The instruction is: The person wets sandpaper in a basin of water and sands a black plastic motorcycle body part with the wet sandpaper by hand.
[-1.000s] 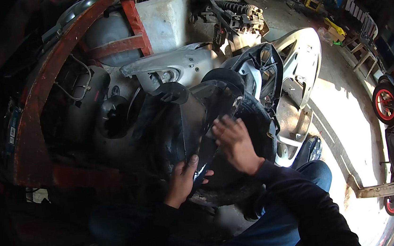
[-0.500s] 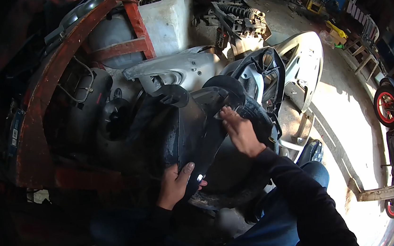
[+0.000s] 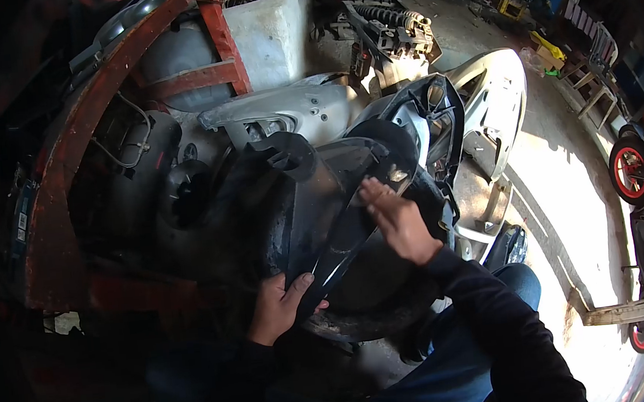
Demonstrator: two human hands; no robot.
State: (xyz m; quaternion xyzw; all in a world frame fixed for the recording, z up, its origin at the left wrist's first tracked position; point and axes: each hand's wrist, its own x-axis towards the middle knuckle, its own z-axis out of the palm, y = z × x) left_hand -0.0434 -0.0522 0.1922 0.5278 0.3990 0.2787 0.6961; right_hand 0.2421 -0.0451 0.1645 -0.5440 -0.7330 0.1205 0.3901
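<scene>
A dark, glossy moulded panel (image 3: 333, 239) lies slanted over a round black tyre-like object (image 3: 372, 316) in front of me. The panel's lower end is in my left hand (image 3: 276, 306), with the thumb on top and fingertips showing past its edge. My right hand (image 3: 402, 223) rests against the panel's upper right side, palm down, its fingers stretched out and a little blurred. Whether anything lies under that palm is hidden. Just beyond those fingers, a small pale patch (image 3: 395, 173) shows on the dark surface.
Grey (image 3: 290, 109) and whitish fairings (image 3: 500, 98) lie beyond the panel. A rusty red metal frame (image 3: 59, 203) curves along the left. A spring and metal parts (image 3: 398, 27) lie at the back. On the right are a motorcycle's red-rimmed wheel (image 3: 631, 171) and a wooden beam (image 3: 631, 311).
The panel has tilted and shifted a little, with my left hand moving slightly left. My right hand has moved along the panel, to the right of where it was a second ago.
</scene>
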